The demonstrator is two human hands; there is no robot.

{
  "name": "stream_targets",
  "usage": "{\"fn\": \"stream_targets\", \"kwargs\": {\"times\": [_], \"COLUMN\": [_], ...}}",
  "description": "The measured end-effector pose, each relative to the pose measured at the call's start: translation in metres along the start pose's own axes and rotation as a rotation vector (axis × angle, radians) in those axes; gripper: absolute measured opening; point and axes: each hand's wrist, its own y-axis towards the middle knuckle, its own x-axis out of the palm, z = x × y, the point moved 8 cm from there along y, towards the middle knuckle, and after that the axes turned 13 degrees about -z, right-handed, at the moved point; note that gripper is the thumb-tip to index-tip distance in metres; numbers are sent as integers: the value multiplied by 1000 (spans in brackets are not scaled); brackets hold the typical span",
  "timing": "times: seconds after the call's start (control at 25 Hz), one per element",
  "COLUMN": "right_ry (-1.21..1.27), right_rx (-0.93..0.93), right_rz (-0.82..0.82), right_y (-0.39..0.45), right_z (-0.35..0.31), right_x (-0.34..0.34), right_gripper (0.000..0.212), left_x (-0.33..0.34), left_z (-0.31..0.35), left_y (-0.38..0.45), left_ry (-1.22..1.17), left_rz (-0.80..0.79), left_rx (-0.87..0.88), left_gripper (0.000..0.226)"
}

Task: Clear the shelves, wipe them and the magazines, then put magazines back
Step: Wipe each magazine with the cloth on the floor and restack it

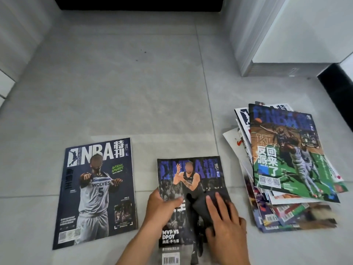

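Down low at centre, right hand (225, 220) laid with fingers nearly straight on a dark grey crumpled wiping cloth (202, 205), pressing it flat onto the glossy cover of a dark blue basketball magazine marked "MVP VS DPOY" (191, 180), probably mid-wipe. Beside it, left hand (162, 207) gripping that magazine's left edge, thumb curled over the cover and fingers hidden beneath, likely pinning it against sliding under the cloth. Flat on the pale grey tiled floor (133, 92), directly ahead of the person, cover up and title towards the far side. Just to the left, apart from it, a second magazine with a navy cover showing a player in a white Wolves number 5 jersey (97, 192), lying alone and squared, perhaps set aside as already wiped; impossible to confirm. Off to the right, a loose fanned pile of more magazines (286, 169), topped by a green-and-blue cover, seemingly waiting their turn. Farther back on the right, the base of a white cabinet (277, 44), possibly the shelving; no shelves themselves in view.
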Motion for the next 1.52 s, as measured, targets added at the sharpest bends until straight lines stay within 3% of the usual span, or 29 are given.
{"fn": "stream_targets", "kwargs": {"times": [0.08, 0.24, 0.32, 0.36, 0.44, 0.52, 0.56, 0.72, 0.8, 0.96, 1.04, 1.24, 1.32, 1.4, 1.44, 1.52], "right_ry": [69, 770, 742, 594, 321, 225, 204, 255, 279, 248, 238, 210, 149, 330, 469, 629], "right_rx": [14, -28, -158, -224, -272, -247, -269, -520, -561, -353, -313, -577, -566, -295, -185, -175], "right_rz": [26, 374, 568, 558, 315, 33, -21, 90, 99, 5, 23, 168, 521, 864, 875, 599], "right_y": [-5, 4, 8, 13, 30, 34, 29, 14, 12, 6, 3, -2, -13, -26, -27, -16], "right_z": [-2, 12, 7, 0, -6, 0, -6, -81, -92, -11, -2, -106, -103, -54, -33, -29], "right_x": [-5, -93, -159, -184, -202, -200, -201, -213, -214, -191, -188, -212, -230, -237, -229, -194], "right_gripper": [100, 84, 80, 76, 69, 62, 58, 57, 57, 53, 51, 57, 54, 53, 54, 56], "left_x": [5, -10, -21, -26, -37, -45, -46, -13, -14, -43, -38, 10, 10, -6, -16, -23], "left_z": [4, 19, 30, 35, 45, 57, 62, 80, 82, 88, 92, 83, 91, 102, 105, 100], "left_y": [-1, -18, -29, -34, -43, -48, -48, -54, -60, -65, -64, -69, -73, -73, -73, -73], "left_ry": [62, 152, 95, 80, 102, 177, 217, 448, 397, 300, 375, 560, 497, 358, 248, -72], "left_rz": [-4, -4, -12, -21, -54, -92, -113, -285, -261, -213, -225, -344, -297, -110, 12, 154], "left_rx": [49, 243, 311, 339, 393, 433, 444, 515, 517, 505, 512, 473, 487, 481, 445, 328], "left_gripper": [10, 15, 12, 13, 13, 15, 24, 37, 41, 45, 50, 50, 49, 40, 31, 17]}}
